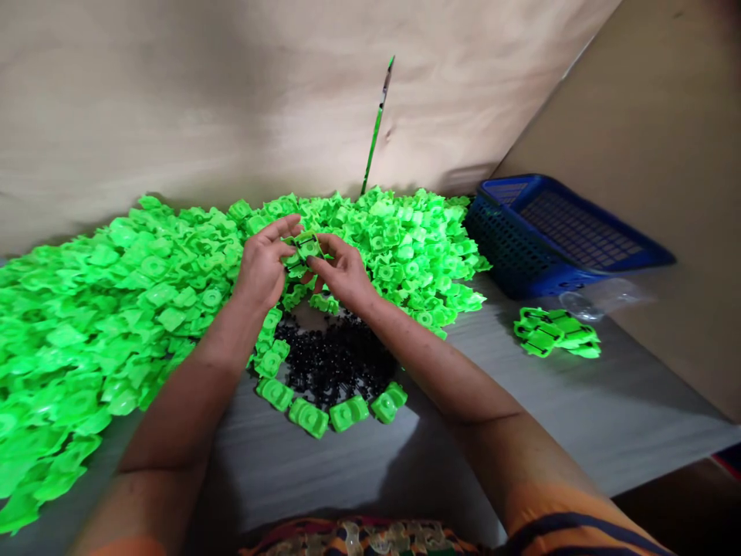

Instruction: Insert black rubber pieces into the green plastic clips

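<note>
Between both hands is a green plastic toy car body, its underside facing me with black axle pieces across it. My left hand pinches its left side with thumb and fingers. My right hand grips the right side, thumb on the underside. Below the hands lies a heap of small black parts. Several green car bodies curve around the near and left edge of that heap.
A big pile of green car bodies spreads along the wall and left. To the right are a blue basket, a clear plastic container and green pieces with black axles. A green stick stands upright at the back.
</note>
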`<action>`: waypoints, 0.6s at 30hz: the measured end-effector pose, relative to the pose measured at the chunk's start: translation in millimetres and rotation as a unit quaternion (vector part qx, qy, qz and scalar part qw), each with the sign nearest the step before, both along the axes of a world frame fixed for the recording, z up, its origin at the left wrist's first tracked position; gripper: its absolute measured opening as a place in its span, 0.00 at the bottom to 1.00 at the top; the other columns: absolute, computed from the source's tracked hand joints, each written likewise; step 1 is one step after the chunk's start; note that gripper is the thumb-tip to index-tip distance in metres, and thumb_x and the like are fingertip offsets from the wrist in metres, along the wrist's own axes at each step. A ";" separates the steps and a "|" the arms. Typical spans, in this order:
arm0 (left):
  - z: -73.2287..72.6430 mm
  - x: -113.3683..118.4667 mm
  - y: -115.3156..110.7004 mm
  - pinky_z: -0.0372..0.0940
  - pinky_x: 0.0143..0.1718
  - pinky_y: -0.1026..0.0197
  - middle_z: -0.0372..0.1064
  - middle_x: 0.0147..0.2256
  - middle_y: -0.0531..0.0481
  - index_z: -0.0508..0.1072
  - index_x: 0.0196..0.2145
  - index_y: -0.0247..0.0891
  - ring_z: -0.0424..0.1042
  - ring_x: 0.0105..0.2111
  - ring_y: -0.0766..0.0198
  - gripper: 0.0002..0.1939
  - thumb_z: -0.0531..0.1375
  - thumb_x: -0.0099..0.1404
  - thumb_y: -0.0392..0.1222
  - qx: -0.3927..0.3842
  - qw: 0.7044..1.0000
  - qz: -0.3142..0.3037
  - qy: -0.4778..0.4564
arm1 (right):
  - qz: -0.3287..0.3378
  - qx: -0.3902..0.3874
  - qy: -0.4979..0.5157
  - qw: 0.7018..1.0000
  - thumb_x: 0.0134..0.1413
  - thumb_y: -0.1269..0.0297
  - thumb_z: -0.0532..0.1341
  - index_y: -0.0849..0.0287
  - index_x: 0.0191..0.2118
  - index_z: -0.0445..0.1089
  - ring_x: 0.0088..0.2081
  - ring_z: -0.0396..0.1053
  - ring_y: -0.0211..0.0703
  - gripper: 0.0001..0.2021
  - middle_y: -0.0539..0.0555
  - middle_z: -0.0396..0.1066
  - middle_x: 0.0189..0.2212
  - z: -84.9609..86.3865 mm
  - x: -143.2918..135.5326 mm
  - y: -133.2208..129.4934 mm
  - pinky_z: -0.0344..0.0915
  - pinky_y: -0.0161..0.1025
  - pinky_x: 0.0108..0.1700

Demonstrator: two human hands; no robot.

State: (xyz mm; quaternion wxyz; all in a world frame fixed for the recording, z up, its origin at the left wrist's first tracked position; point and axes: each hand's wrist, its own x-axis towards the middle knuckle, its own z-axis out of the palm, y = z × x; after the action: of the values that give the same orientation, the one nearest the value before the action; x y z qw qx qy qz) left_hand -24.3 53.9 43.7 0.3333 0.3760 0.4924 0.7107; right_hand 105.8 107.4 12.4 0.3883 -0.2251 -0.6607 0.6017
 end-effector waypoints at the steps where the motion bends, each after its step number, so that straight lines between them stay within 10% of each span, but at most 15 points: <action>1: -0.6 2.6 -0.5 0.72 0.52 0.53 0.80 0.44 0.44 0.82 0.41 0.40 0.74 0.55 0.50 0.26 0.59 0.43 0.31 -0.002 1.000 0.000 0.005 | 0.007 -0.003 0.005 1.000 0.59 0.61 0.65 0.55 0.52 0.66 0.29 0.76 0.36 0.17 0.51 0.74 0.43 1.1 0.6 -0.4 0.70 0.32 0.23; 6: -2.1 10.0 -3.8 0.75 0.44 0.55 0.81 0.42 0.45 0.84 0.39 0.42 0.76 0.52 0.49 0.23 0.59 0.45 0.33 0.008 0.999 0.020 0.028 | 0.042 -0.022 0.020 0.999 0.58 0.55 0.69 0.54 0.53 0.66 0.28 0.76 0.37 0.21 0.50 0.75 0.42 3.7 0.6 -5.6 0.73 0.34 0.25; 18: 4.5 26.4 -14.1 0.66 0.65 0.47 0.82 0.52 0.49 0.84 0.40 0.44 0.73 0.61 0.49 0.23 0.67 0.61 0.66 0.064 0.994 -0.037 0.083 | -0.022 -0.002 0.030 0.999 0.56 0.56 0.72 0.55 0.50 0.69 0.30 0.75 0.38 0.20 0.49 0.76 0.38 6.5 11.0 2.6 0.72 0.35 0.28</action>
State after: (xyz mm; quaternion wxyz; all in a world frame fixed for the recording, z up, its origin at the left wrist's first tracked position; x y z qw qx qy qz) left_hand 2.1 39.9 48.2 0.2925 0.4723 0.4581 0.6939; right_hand 116.9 110.0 18.9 0.4204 -0.2220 -0.6425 0.6009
